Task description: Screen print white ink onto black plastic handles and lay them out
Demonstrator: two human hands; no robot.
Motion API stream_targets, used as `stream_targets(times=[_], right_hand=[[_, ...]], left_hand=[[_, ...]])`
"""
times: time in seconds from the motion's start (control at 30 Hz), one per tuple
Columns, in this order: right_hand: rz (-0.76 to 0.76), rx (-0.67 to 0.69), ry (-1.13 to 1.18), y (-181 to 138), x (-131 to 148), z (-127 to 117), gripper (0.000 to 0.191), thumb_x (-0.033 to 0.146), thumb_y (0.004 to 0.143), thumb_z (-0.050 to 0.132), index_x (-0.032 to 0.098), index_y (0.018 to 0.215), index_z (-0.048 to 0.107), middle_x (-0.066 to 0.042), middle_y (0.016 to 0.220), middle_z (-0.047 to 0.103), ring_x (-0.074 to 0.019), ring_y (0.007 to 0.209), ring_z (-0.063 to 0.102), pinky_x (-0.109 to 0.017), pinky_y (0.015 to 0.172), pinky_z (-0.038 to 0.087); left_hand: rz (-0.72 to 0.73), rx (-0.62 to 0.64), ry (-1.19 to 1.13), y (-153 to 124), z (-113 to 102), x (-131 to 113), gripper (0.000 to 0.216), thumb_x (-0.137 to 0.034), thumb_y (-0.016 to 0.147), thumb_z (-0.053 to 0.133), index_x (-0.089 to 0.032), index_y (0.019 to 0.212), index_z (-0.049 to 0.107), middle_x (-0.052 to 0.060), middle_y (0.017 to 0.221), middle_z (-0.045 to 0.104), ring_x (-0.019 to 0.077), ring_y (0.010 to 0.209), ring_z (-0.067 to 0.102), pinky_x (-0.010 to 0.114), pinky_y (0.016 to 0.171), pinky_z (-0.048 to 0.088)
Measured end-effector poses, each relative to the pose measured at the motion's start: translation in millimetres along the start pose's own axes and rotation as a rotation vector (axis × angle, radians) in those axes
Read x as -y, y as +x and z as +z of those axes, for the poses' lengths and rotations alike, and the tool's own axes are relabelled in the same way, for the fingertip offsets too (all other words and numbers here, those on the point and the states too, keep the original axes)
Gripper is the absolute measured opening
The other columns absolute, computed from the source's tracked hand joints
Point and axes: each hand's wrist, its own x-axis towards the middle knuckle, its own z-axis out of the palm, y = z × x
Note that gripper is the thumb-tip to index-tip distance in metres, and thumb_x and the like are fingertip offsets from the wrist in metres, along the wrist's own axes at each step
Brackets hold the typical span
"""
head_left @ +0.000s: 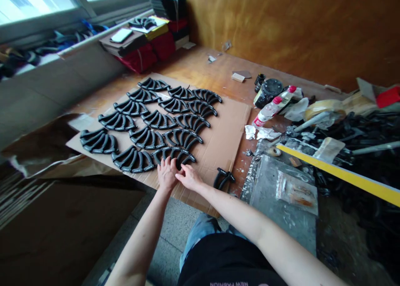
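Black, glossy curved tube pieces, joined into ribbed fan shapes, lie in rows on a flat cardboard sheet [233,123]. At the sheet's near edge, my left hand [167,174] rests its slightly spread fingers on the nearest black fan-shaped piece [185,154]. Close beside it, my right hand [189,178] reaches toward the same piece, thumb stretched left and fingers extended. Part of that piece is hidden under my fingers. A smaller black branched piece [223,177] lies apart at the sheet's right corner. To the left is another black fan [133,160].
Right of the cardboard stand bottles with red caps [268,111] and a dark-lidded jar [268,92]. A yellow-edged bar [340,175] crosses a heap of black parts. Stacked dark and red blocks [140,54] sit by the window. Brown paper [46,144] hangs at left.
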Motion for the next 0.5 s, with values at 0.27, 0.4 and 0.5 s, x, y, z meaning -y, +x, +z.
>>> stream_targets(times=[0.27, 0.4, 0.5], right_hand=[[-0.120, -0.062, 0.104, -43.5, -7.5, -40.3, 0.039, 0.026, 0.087, 0.064, 0.020, 0.125, 0.062, -0.006, 0.119, 0.067, -0.0170, 0.101, 0.064, -0.028, 0.094, 0.047], [-0.045, -0.136, 0.153, -99.2, -31.2, -79.7, 0.029, 0.021, 0.087, 0.061, 0.022, 0.115, 0.069, -0.002, 0.105, 0.070, -0.0128, 0.081, 0.064, -0.026, 0.084, 0.049], [0.012, -0.258, 0.210, -144.0, -54.1, -103.9, 0.028, 0.017, 0.086, 0.060, 0.021, 0.111, 0.070, -0.002, 0.107, 0.071, -0.0118, 0.076, 0.063, -0.025, 0.079, 0.050]], left_hand=[[0.038, -0.200, -0.148, -21.9, -7.1, -17.4, 0.058, -0.041, 0.088, 0.051, -0.014, 0.139, 0.047, 0.020, 0.151, 0.037, 0.0375, 0.141, 0.031, 0.054, 0.111, 0.031], [0.223, -0.106, -0.296, -61.2, -6.1, -70.2, 0.036, -0.037, 0.090, 0.049, -0.020, 0.119, 0.061, 0.014, 0.127, 0.057, 0.0264, 0.118, 0.054, 0.037, 0.101, 0.043], [0.369, 0.047, -0.253, -85.8, 2.8, -117.5, 0.029, -0.036, 0.089, 0.050, -0.024, 0.112, 0.064, 0.011, 0.123, 0.058, 0.0235, 0.104, 0.059, 0.033, 0.088, 0.048]])
